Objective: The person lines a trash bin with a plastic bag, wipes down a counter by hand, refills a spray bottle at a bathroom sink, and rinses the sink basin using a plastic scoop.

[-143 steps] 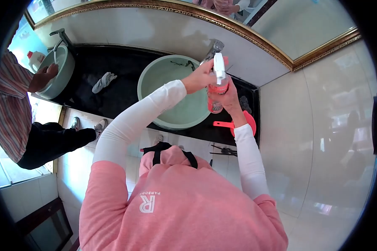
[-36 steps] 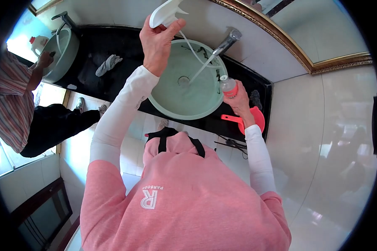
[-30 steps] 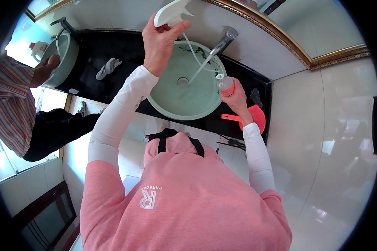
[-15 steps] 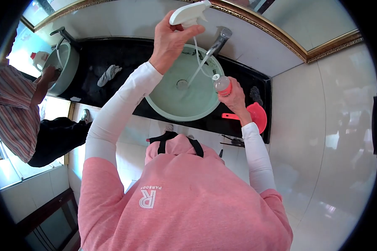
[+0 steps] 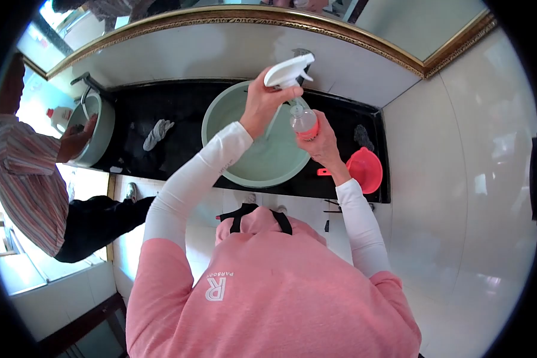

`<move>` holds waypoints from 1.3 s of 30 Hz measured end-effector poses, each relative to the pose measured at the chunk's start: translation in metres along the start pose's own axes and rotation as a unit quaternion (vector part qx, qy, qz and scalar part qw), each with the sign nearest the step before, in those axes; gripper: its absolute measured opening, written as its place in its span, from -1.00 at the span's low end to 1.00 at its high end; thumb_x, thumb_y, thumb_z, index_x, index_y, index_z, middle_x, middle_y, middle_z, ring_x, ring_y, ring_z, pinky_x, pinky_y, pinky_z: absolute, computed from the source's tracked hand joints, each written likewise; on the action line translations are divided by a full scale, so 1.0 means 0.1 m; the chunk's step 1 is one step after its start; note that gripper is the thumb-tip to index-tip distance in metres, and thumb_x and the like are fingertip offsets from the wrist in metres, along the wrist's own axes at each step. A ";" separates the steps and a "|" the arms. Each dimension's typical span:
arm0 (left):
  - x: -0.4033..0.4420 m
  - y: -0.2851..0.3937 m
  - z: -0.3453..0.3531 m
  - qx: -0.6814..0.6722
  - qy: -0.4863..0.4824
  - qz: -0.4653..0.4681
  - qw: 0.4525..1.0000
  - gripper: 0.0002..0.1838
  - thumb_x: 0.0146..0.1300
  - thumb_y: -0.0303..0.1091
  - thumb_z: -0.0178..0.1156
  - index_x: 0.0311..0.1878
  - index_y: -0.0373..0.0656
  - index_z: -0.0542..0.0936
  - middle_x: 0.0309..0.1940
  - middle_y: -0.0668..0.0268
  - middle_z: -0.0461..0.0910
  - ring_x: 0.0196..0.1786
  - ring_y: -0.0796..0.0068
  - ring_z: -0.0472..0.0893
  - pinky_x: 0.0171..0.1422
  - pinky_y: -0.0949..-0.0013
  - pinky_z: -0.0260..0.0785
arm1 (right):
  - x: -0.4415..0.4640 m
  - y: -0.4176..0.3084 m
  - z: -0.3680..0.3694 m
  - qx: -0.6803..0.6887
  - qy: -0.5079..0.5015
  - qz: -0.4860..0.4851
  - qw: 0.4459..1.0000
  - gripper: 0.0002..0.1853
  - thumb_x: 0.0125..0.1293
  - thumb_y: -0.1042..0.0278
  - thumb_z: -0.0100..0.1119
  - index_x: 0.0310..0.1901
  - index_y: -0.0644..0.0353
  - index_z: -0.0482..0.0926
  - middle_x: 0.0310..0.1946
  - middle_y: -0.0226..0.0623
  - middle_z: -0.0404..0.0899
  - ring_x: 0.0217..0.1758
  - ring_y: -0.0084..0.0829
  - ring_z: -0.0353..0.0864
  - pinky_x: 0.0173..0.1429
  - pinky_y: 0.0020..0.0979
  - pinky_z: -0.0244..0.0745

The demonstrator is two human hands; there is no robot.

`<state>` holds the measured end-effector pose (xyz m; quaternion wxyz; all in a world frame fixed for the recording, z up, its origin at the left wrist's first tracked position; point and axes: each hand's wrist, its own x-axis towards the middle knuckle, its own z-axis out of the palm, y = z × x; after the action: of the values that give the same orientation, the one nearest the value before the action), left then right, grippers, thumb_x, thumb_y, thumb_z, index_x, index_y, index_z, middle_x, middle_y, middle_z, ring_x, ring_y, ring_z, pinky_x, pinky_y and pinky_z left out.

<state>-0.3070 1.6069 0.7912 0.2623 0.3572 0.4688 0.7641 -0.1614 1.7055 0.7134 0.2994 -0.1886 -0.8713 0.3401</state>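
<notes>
White spray head [image 5: 285, 73] is clamped in the fingers of the left hand [image 5: 262, 105], near a clear bottle [image 5: 302, 119] gripped in those of the right hand [image 5: 324, 143]; a green basin [image 5: 249, 158] sits beneath the left fingers, a red scoop [image 5: 366, 170] near the right.

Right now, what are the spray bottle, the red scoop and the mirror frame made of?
Spray bottle: probably clear, glossy plastic; you can see through its bare top part, though glass can't be ruled out by looks.
Red scoop: likely smooth plastic, because it's one bright, even colour.
Mirror frame: gold-coloured with a raised pattern; maybe painted wood or plastic, I can't tell.
</notes>
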 end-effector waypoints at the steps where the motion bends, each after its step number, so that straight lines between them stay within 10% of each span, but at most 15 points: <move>1: -0.03 -0.06 0.01 -0.015 0.005 -0.031 0.999 -0.52 -0.12 -0.38 0.35 -0.08 -0.24 0.43 -0.29 0.37 0.49 -0.24 0.64 0.44 -0.15 0.53 0.31 | 0.01 -0.04 0.00 0.001 0.008 0.003 1.000 -0.49 -0.16 0.38 0.25 -0.10 0.20 0.32 -0.27 -0.25 0.44 -0.20 -0.35 0.46 -0.08 -0.42 0.35; 12: -0.19 -0.48 -0.04 -0.158 -0.119 -0.088 0.976 -0.22 -0.08 -0.47 0.28 0.20 -0.13 0.07 -0.03 0.24 0.35 0.05 0.41 0.35 0.14 0.34 0.18 | -0.06 -0.14 0.09 0.091 0.064 0.054 0.992 -0.41 -0.22 0.42 0.29 -0.05 0.21 0.29 -0.21 -0.24 0.42 -0.16 -0.35 0.44 -0.06 -0.41 0.35; 18: -0.23 -0.48 0.25 -0.021 -0.015 0.024 0.999 -0.26 -0.05 -0.57 0.22 0.21 -0.14 0.09 -0.01 0.21 0.36 0.04 0.40 0.38 0.13 0.35 0.23 | -0.09 -0.19 0.08 0.064 0.096 0.058 0.992 -0.40 -0.24 0.42 0.30 -0.05 0.18 0.31 -0.18 -0.20 0.44 -0.13 -0.29 0.46 -0.06 -0.39 0.36; 39: -0.05 -0.52 0.61 0.022 -0.188 0.021 0.982 -0.07 -0.17 -0.64 -0.01 0.33 -0.12 -0.21 0.15 0.14 0.21 0.19 0.32 0.25 0.22 0.32 0.10 | -0.28 0.06 -0.27 0.139 0.181 0.122 0.966 -0.36 -0.26 0.42 0.34 -0.04 0.23 0.29 -0.19 -0.19 0.45 -0.11 -0.32 0.48 -0.02 -0.41 0.36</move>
<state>-0.2520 1.6577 0.7612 0.3212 0.5099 0.4205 0.6783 -0.1218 1.7075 0.7139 0.4316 -0.3090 -0.7171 0.4517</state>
